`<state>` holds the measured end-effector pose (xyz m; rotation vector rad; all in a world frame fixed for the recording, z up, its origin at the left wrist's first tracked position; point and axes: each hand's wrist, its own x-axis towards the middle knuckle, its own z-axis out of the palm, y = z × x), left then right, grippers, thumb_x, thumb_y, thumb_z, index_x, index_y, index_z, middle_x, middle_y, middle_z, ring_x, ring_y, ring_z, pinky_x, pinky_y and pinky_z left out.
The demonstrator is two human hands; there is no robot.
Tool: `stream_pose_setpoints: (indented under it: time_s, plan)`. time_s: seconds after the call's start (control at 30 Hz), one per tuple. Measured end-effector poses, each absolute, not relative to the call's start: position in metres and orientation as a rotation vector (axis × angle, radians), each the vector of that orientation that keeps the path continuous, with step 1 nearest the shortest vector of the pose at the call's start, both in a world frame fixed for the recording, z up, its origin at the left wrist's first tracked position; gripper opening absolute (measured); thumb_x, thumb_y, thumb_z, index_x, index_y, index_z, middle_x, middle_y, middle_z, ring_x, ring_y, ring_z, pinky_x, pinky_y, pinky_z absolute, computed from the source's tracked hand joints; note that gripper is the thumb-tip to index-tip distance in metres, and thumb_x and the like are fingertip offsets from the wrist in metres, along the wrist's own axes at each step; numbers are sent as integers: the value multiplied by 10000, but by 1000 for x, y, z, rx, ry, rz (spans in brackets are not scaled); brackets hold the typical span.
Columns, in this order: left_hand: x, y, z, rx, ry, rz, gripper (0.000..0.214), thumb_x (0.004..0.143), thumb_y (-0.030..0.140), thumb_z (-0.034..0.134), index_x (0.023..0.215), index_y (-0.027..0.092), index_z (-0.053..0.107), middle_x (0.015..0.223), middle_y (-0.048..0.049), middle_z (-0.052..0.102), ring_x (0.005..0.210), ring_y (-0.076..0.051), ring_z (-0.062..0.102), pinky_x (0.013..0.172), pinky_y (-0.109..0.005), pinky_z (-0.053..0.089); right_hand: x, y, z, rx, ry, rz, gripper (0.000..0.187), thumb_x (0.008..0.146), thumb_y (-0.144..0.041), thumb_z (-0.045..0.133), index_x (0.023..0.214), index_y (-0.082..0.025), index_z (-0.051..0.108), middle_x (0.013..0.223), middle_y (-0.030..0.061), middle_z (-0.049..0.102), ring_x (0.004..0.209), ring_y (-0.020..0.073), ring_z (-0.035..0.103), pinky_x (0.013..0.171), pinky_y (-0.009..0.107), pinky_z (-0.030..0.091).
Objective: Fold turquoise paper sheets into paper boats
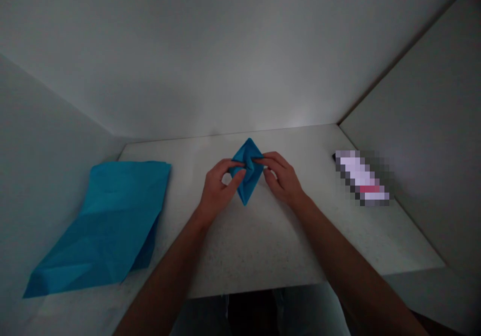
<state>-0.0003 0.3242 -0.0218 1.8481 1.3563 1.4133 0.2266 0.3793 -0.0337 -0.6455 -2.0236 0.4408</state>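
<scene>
A small folded piece of blue paper [246, 188], diamond-shaped with pointed top and bottom, is held up over the middle of the white table. My left hand [221, 184] grips its left side, thumb on the near face and fingertips reaching into the central fold. On the other side my right hand [281, 178] pinches the right corner, its fingers also reaching into the fold. The paper bulges and creases between the two hands. Parts of the fingertips are hidden inside the folds.
Large blue paper sheets [112, 220] lie on the left of the table [255, 256], reaching its front edge. On the right lies a blurred, phone-like flat object [361, 175]. White walls [233, 65] enclose the table at the back and sides.
</scene>
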Motion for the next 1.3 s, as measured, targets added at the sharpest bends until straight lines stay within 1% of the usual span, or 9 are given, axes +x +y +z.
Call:
stream_pose_setpoints:
  time_s: [0.13, 0.27, 0.5, 0.73, 0.83, 0.97, 1.03, 1.17, 1.3]
  plan:
    - [5, 322, -25, 1956, 1486, 1414, 72, 983, 221, 720, 1048, 239, 744, 1169, -63, 797, 966, -191, 780, 871, -329, 639, 219, 379, -41, -805, -1904, 510, 275, 1067, -498, 711, 1222, -275, 756, 1247, 118, 664, 1076, 262, 686, 748, 377, 646]
    - [10, 318, -31, 2031, 1699, 1312, 172, 950, 217, 715, 1107, 245, 650, 1036, -25, 799, 819, -194, 800, 823, -351, 636, 210, 381, -47, -945, -1776, 511, 376, 1008, -624, 743, 1058, -252, 732, 1147, 102, 584, 989, 254, 618, 700, 386, 609]
    - [13, 316, -31, 2219, 1747, 1256, 518, 940, 172, 700, 1442, 228, 584, 1136, -50, 825, 842, -204, 798, 871, -374, 611, 205, 382, -42, -848, -1673, 570, 179, 1086, -416, 664, 989, -268, 692, 969, 33, 605, 865, 206, 583, 740, 371, 535]
    - [11, 316, -24, 2419, 1760, 1201, 435, 968, 162, 646, 1397, 207, 702, 972, -44, 780, 847, -229, 752, 862, -387, 581, 204, 380, -36, -810, -1629, 560, 100, 1055, -347, 723, 999, -269, 699, 885, -3, 633, 814, 185, 594, 765, 368, 508]
    - [11, 317, -24, 2273, 1707, 1267, 417, 995, 194, 652, 1408, 226, 696, 1066, -63, 772, 925, -233, 753, 909, -407, 600, 203, 380, -37, -729, -1615, 641, 193, 1079, -387, 686, 928, -267, 683, 883, 4, 639, 820, 184, 613, 759, 362, 523]
    - [10, 323, -32, 1917, 1605, 1346, 450, 1035, 307, 689, 1475, 229, 635, 1385, -142, 738, 1225, -278, 741, 1080, -472, 603, 203, 378, -39, -634, -1681, 822, 287, 1057, -499, 702, 890, -271, 656, 920, 24, 657, 869, 203, 639, 785, 382, 559]
    - [8, 326, -35, 1816, 1578, 1355, 442, 1046, 305, 666, 1480, 229, 632, 1427, -151, 746, 1301, -302, 726, 1130, -511, 587, 203, 376, -38, -621, -1681, 905, 320, 1042, -531, 709, 871, -269, 640, 943, 31, 665, 878, 208, 648, 802, 397, 571]
    - [2, 328, -33, 1684, 1555, 1362, 343, 1038, 219, 601, 1358, 251, 720, 1236, -86, 837, 1085, -255, 796, 958, -419, 648, 206, 377, -34, -629, -1581, 1037, 362, 986, -559, 717, 823, -266, 579, 929, 28, 647, 823, 208, 656, 759, 406, 592]
    - [-4, 328, -24, 1641, 1600, 1385, 336, 1000, 231, 647, 1317, 249, 759, 1157, -73, 852, 951, -233, 797, 779, -340, 637, 210, 383, -32, -592, -1491, 1066, 279, 936, -430, 691, 778, -260, 535, 920, 20, 611, 733, 180, 620, 697, 396, 597]
